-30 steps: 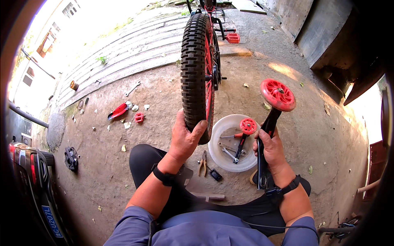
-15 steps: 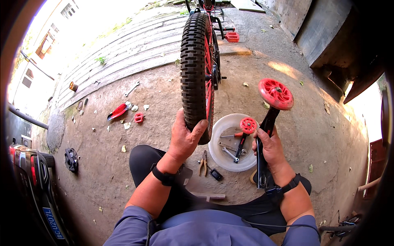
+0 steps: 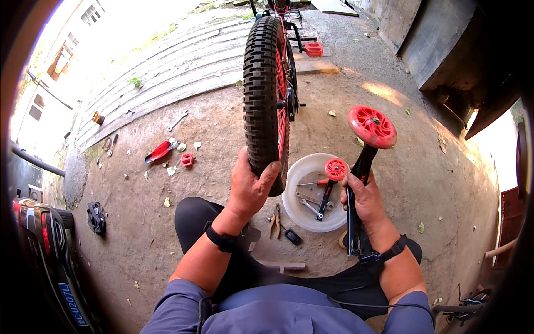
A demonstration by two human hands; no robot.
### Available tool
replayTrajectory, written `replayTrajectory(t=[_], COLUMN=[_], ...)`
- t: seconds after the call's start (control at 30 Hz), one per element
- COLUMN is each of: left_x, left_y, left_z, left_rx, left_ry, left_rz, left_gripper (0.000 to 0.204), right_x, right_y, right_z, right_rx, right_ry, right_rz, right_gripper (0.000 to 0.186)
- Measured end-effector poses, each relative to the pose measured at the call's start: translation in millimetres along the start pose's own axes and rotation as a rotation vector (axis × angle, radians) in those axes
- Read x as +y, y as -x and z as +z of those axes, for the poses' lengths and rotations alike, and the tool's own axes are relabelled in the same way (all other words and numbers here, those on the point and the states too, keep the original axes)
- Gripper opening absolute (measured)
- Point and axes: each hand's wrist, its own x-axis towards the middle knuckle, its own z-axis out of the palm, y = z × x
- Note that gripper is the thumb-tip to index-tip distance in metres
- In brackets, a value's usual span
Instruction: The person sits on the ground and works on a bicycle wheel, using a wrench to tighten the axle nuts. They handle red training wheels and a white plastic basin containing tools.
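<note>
My left hand grips the lower end of a knobby black bicycle tire, thumb on its right side and the other fingers at its left. The wheel has red spokes and belongs to a bike reaching away from me. My right hand is closed around the black arm of a training wheel, whose red wheel points up and away. Left of that hand a white round basin holds a second training wheel, a wrench and other tools.
Pliers and a small black device lie before me, with a hammer nearer. To the left are a red pedal, a red and black part, a wrench and a parked car. Another red pedal is on the bike.
Almost nothing differs. Both hands keep their hold on the tire and the training wheel; the view has shifted very slightly.
</note>
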Motion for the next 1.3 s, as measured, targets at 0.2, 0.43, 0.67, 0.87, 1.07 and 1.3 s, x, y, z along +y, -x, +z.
replayTrajectory(t=[0.2,0.43,0.67,0.87,1.07,1.3], left_x=[-5,-8,-4,-7,3,16], left_y=[3,5,6,6,1,-22], left_z=[3,3,2,2,3,1], left_rx=[0.006,0.004,-0.005,-0.003,-0.002,0.035], left_ry=[0.1,0.09,0.083,0.1,0.158,0.129], left_rz=[-0.028,-0.056,-0.057,-0.032,-0.053,-0.035], left_gripper=[0.042,0.042,0.042,0.043,0.04,0.038], right_x=[3,7,5,4,4,3], right_y=[-2,-3,-2,-2,-2,-1], right_z=[0,-3,-2,-1,-3,-4], right_rx=[0.001,-0.005,-0.005,0.005,0.019,0.021], right_ry=[-0.005,0.01,0.009,0.005,-0.005,-0.014], right_rz=[0.0,-0.003,-0.001,-0.002,-0.003,0.005], right_gripper=[0.044,0.045,0.046,0.046,0.046,0.045])
